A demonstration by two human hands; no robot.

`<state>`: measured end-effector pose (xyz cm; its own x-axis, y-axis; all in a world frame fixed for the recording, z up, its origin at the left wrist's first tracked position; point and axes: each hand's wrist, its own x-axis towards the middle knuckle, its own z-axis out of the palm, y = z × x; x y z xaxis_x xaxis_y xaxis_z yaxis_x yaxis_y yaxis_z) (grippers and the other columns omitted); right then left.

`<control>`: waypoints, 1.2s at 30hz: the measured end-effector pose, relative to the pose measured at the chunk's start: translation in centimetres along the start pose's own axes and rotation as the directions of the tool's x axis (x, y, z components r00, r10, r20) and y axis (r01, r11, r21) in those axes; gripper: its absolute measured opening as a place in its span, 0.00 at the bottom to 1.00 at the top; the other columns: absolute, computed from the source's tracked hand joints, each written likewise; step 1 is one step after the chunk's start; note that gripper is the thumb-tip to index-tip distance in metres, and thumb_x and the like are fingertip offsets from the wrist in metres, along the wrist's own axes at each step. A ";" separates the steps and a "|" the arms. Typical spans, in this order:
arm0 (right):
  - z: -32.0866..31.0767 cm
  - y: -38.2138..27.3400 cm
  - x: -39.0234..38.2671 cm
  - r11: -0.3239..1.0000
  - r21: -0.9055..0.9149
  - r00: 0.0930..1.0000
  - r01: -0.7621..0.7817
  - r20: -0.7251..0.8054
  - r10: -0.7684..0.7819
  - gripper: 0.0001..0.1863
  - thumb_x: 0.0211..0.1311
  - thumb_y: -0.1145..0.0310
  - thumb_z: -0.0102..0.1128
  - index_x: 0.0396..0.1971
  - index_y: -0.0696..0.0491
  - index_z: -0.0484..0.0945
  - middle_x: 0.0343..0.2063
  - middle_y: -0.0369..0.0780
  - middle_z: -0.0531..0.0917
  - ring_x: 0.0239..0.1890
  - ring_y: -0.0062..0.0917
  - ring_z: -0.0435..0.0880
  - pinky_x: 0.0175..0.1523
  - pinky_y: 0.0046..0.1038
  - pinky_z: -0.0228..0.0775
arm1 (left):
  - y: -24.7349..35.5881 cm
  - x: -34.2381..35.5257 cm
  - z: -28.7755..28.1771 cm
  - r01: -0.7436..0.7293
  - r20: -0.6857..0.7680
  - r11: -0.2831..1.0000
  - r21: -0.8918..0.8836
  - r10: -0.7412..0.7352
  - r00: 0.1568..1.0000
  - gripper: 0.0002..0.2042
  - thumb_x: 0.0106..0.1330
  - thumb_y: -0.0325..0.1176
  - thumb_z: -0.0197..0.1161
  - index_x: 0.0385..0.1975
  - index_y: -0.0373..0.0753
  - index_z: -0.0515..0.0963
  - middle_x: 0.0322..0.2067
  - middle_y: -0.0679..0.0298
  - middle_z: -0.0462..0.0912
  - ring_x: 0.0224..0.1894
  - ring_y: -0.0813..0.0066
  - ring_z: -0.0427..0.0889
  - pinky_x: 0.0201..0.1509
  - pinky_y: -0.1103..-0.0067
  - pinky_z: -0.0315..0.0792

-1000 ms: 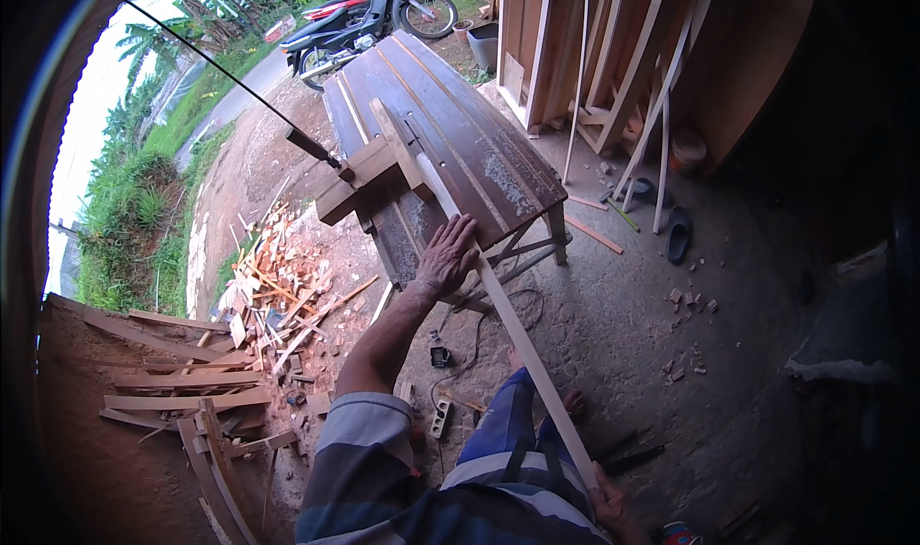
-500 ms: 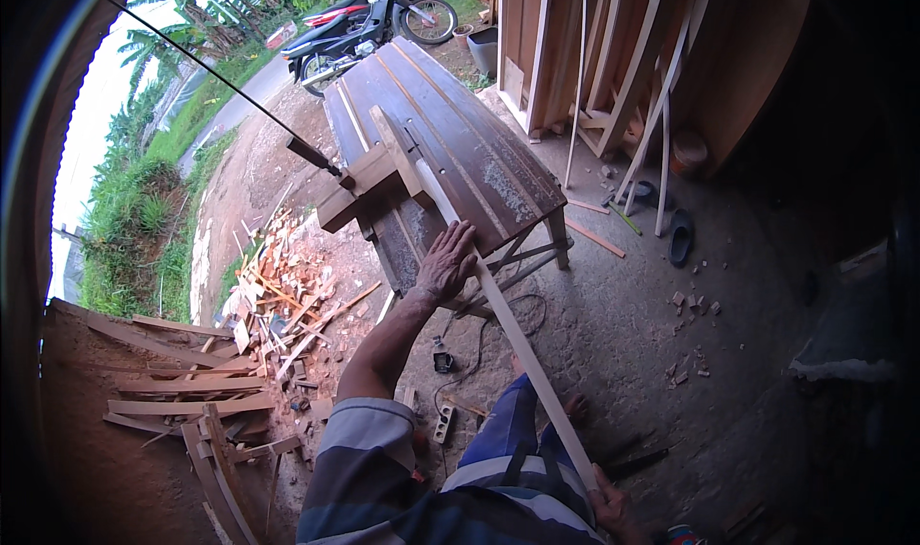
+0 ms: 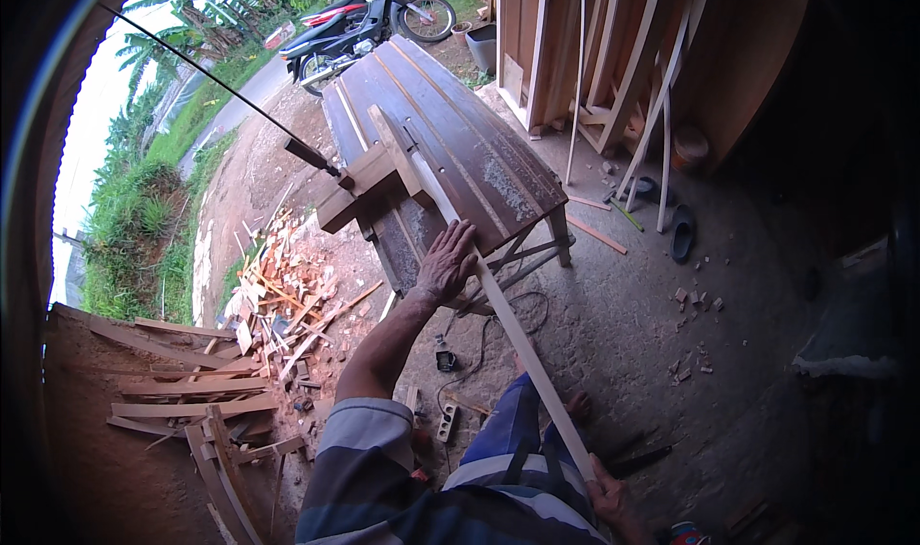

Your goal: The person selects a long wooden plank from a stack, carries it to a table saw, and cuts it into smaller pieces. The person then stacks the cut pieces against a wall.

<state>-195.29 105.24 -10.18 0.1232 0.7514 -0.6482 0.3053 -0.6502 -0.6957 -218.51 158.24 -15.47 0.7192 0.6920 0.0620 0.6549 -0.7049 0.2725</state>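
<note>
A long pale wooden strip slants from my body up onto the worn wooden table. My left hand lies flat over the strip near the table's front edge, fingers stretched forward and close together. Down by my right hip, my right hand is closed around the strip's near end. Beyond my left fingertips the strip runs along a wooden block frame fixed on the tabletop. A thin dark rod with a wooden handle rises from this frame to the upper left.
Scrap wood is heaped left of the table, with longer boards below it. A power strip and a cable lie by my feet. Tall boards lean at the right, near a sandal. Motorcycles stand behind the table.
My right hand has shifted slightly forward with the strip's near end. My left hand stays in nearly the same place on the strip.
</note>
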 end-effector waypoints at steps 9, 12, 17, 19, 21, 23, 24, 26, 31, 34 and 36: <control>-0.4 -0.9 1.1 0.997 0.043 0.998 0.065 0.021 -0.066 0.32 0.68 0.64 0.58 0.72 0.46 0.65 0.53 0.57 0.81 0.53 0.53 0.82 0.53 0.44 0.80 | 0.4 -0.1 0.2 -0.007 -0.011 1.000 -0.005 0.006 1.000 0.31 0.78 0.51 0.44 0.74 0.37 0.57 0.76 0.52 0.56 0.79 0.54 0.49 0.81 0.62 0.45; -0.5 -1.9 1.5 0.997 0.045 0.998 0.055 0.038 -0.057 0.32 0.68 0.65 0.57 0.72 0.49 0.65 0.58 0.55 0.78 0.57 0.52 0.80 0.56 0.42 0.79 | 0.4 -0.2 0.0 0.014 0.010 1.000 0.012 -0.014 1.000 0.31 0.78 0.51 0.44 0.74 0.37 0.57 0.76 0.52 0.56 0.79 0.54 0.49 0.81 0.62 0.45; -0.3 -3.2 2.4 0.997 0.058 0.998 0.052 0.043 -0.054 0.32 0.68 0.65 0.57 0.72 0.49 0.65 0.57 0.57 0.79 0.55 0.52 0.81 0.55 0.42 0.79 | 0.2 -0.1 0.0 0.010 0.003 1.000 0.002 -0.010 1.000 0.31 0.78 0.51 0.44 0.74 0.37 0.58 0.76 0.52 0.56 0.79 0.54 0.49 0.81 0.62 0.45; -0.3 -3.6 2.7 0.999 0.037 0.998 0.035 0.043 -0.036 0.32 0.68 0.65 0.56 0.72 0.48 0.65 0.50 0.58 0.82 0.50 0.52 0.85 0.51 0.43 0.80 | 0.2 -0.1 0.0 0.012 0.007 1.000 0.004 -0.012 1.000 0.31 0.78 0.51 0.44 0.74 0.37 0.58 0.76 0.52 0.56 0.79 0.54 0.49 0.81 0.62 0.44; -0.3 -4.1 3.1 0.999 0.037 0.999 0.010 0.052 -0.012 0.31 0.69 0.65 0.56 0.72 0.47 0.65 0.43 0.59 0.84 0.44 0.52 0.87 0.46 0.44 0.80 | 0.2 -0.1 0.0 0.022 0.017 1.000 0.016 -0.022 1.000 0.31 0.78 0.51 0.44 0.74 0.37 0.58 0.76 0.52 0.56 0.80 0.55 0.49 0.81 0.62 0.44; -0.2 -4.4 3.4 0.998 0.058 0.997 -0.023 0.071 0.019 0.31 0.69 0.64 0.56 0.72 0.47 0.65 0.36 0.59 0.84 0.39 0.52 0.88 0.42 0.45 0.79 | 0.2 -0.1 0.1 0.018 0.014 1.000 0.004 -0.019 1.000 0.31 0.78 0.51 0.44 0.74 0.37 0.58 0.76 0.53 0.56 0.80 0.55 0.49 0.81 0.62 0.44; -0.2 -4.5 3.6 0.999 0.053 0.999 0.003 0.053 -0.005 0.31 0.69 0.64 0.56 0.72 0.46 0.65 0.31 0.56 0.84 0.34 0.45 0.88 0.40 0.42 0.79 | 0.1 -0.1 0.1 0.015 0.011 1.000 0.005 -0.015 1.000 0.31 0.78 0.51 0.44 0.74 0.37 0.58 0.76 0.53 0.56 0.80 0.55 0.49 0.81 0.62 0.45; 0.0 -4.6 4.1 0.998 0.049 0.999 0.050 0.019 -0.051 0.31 0.69 0.65 0.55 0.72 0.46 0.66 0.23 0.50 0.82 0.26 0.33 0.87 0.38 0.35 0.78 | 0.1 0.0 0.0 0.015 0.005 1.000 -0.002 -0.015 1.000 0.31 0.78 0.51 0.44 0.74 0.37 0.58 0.76 0.53 0.57 0.80 0.55 0.49 0.81 0.62 0.44; 0.4 -4.7 5.4 0.995 0.024 0.995 0.097 0.002 -0.097 0.31 0.70 0.63 0.56 0.72 0.43 0.65 0.28 0.56 0.84 0.34 0.49 0.89 0.39 0.44 0.79 | -0.1 0.0 0.0 0.009 -0.001 1.000 0.002 -0.009 1.000 0.31 0.78 0.51 0.44 0.74 0.37 0.58 0.76 0.53 0.57 0.79 0.55 0.49 0.81 0.63 0.45; 0.6 -4.9 6.0 0.994 0.036 0.995 0.102 0.004 -0.103 0.31 0.70 0.65 0.55 0.73 0.45 0.65 0.24 0.51 0.83 0.27 0.38 0.87 0.37 0.38 0.78 | -0.1 0.0 -0.1 0.006 0.000 1.000 0.007 -0.006 1.000 0.31 0.78 0.51 0.44 0.74 0.37 0.58 0.76 0.53 0.56 0.79 0.55 0.49 0.81 0.63 0.45; 0.6 -5.2 6.5 0.993 0.041 0.994 0.106 0.009 -0.107 0.31 0.70 0.65 0.54 0.73 0.46 0.65 0.21 0.48 0.82 0.23 0.31 0.85 0.35 0.35 0.77 | 0.0 -0.1 -0.2 0.007 -0.001 1.000 0.013 -0.007 1.000 0.31 0.78 0.51 0.44 0.74 0.37 0.58 0.76 0.53 0.56 0.80 0.55 0.49 0.81 0.63 0.44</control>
<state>-196.68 113.40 -10.96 0.0813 0.8154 -0.5731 0.2776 -0.5708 -0.7728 -218.61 158.23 -15.31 0.7145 0.6970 0.0611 0.6628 -0.7022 0.2601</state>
